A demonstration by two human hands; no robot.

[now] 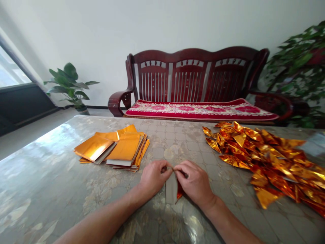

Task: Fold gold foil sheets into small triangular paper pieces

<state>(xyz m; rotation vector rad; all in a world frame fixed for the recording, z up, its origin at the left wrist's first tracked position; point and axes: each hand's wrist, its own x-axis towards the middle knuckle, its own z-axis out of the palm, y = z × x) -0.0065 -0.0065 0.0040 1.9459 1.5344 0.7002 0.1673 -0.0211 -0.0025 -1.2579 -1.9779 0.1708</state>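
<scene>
Between my hands is a partly folded sheet of foil paper (171,190), its dull grey side toward me and a strip of shiny orange foil showing at the right. My left hand (156,174) pinches its far edge between thumb and fingers. Close beside it, my right hand (194,181) pinches the same edge, the fingertips of both hands almost touching. The sheet's near end rests low over the table. Left of my hands lie stacks of flat orange foil sheets (125,145). A heap of folded orange foil pieces (264,152) spreads out on the right.
The table (101,210) has a glossy, patterned cover. Beyond its far edge stands a dark red wooden bench (188,79) with a red floral cushion (203,109). Potted plants (69,84) stand left and right. Something clear and plastic-like (316,144) lies at the right edge.
</scene>
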